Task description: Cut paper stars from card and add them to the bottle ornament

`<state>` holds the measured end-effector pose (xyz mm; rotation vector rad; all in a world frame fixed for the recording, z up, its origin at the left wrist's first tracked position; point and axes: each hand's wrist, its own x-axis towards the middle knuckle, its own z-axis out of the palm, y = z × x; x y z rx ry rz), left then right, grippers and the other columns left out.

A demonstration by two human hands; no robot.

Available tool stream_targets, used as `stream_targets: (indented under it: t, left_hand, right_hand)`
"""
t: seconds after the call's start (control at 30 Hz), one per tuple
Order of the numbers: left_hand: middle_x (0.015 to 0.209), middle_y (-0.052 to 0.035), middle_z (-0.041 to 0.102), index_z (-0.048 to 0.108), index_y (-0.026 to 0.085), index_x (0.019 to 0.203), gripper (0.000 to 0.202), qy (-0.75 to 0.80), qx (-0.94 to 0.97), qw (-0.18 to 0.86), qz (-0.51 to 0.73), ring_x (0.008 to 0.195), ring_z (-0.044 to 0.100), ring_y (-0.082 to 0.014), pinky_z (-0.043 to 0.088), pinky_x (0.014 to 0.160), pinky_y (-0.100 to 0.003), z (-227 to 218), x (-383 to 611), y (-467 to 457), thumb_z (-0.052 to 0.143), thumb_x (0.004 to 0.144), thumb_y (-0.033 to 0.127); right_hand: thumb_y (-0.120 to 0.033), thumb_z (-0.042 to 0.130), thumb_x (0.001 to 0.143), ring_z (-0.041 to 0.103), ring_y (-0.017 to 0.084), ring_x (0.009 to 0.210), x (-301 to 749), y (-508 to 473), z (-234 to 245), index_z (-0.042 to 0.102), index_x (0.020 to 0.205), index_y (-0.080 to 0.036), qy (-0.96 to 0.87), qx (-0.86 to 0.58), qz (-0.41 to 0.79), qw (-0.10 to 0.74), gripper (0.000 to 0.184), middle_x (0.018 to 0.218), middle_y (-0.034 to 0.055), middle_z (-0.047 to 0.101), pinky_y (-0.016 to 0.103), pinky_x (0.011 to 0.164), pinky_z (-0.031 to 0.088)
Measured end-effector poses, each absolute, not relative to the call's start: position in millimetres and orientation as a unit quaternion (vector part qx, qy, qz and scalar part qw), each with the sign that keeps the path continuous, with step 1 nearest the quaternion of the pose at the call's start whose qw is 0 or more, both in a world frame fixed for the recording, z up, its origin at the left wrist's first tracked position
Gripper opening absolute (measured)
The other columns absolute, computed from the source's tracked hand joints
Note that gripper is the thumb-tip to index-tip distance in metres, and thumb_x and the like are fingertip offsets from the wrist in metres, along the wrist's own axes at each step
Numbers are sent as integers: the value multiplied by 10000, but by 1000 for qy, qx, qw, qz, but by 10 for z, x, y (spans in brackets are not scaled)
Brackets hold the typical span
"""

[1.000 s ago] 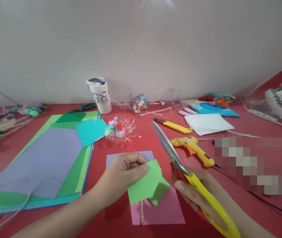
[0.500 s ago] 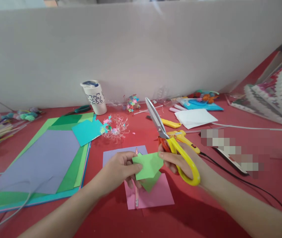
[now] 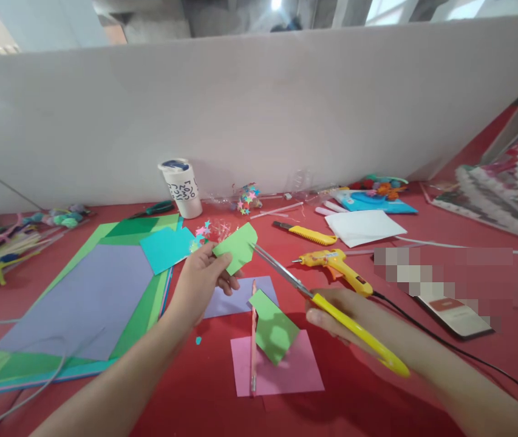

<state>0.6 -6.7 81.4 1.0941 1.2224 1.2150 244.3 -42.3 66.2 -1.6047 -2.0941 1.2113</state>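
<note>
Left fingers [image 3: 221, 264] pinch green paper [image 3: 242, 243] beyond the pencil [image 3: 254, 358] (partly hiding star tinsel [image 3: 203, 233]); right fingers [image 3: 320, 317] wrap scissors [image 3: 356, 331], mostly right of the pencil. Glue gun [image 3: 343, 266] and cutter [image 3: 316, 234] lie beyond, to its right.

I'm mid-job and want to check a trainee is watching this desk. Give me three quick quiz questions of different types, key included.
1. Multiple choice: What does the left hand hold?
A) a white tumbler
B) a green paper piece
C) a utility knife

2. True or false: The right hand holds the yellow-handled scissors.

3. Fill in the blank: The slender ____ lies across a small purple sheet and a small pink sheet.

Key:
1. B
2. True
3. pencil
</note>
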Motion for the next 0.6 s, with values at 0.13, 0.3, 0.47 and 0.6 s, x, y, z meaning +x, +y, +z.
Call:
stream_targets:
  t: [0.13, 0.3, 0.47, 0.6]
  left_hand:
    - [541, 29, 652, 501, 183, 737, 111, 517, 447, 498, 535, 399, 566, -93, 423, 381, -181, 818, -28, -64, 596, 744, 240]
    - [535, 11, 662, 528, 172, 753, 121, 507, 468, 526, 497, 399, 575, -107, 431, 377, -191, 838, -7, -127, 607, 759, 263]
    - [564, 7, 681, 550, 166, 763, 110, 489, 474, 564, 468, 411, 593, -106, 458, 389, -192, 800, 81, -224, 591, 791, 265]
    - [596, 4, 696, 542, 164, 768, 122, 484, 465, 575, 468, 430, 603, -99, 473, 408, -188, 791, 84, -249, 588, 814, 267]
  right_hand:
    - [-658, 449, 831, 333, 142, 564, 2441, -420, 600, 370, 657, -222, -726, -563, 381, 104, 476, 628, -45, 343, 265, 501, 238]
    - [-605, 553, 817, 304, 133, 556, 2364, -447, 553, 368, 657, -225, -728, -517, 439, 100, 452, 615, -54, 316, 264, 501, 226]
    - [-660, 427, 862, 311, 123, 565, 2285, -511, 574, 371, 691, -216, -723, -468, 493, 129, 479, 632, -55, 313, 253, 499, 231]
    - [-712, 362, 856, 345, 118, 529, 2271, -521, 556, 373, 697, -217, -707, -461, 519, 132, 520, 595, -55, 346, 248, 479, 234]
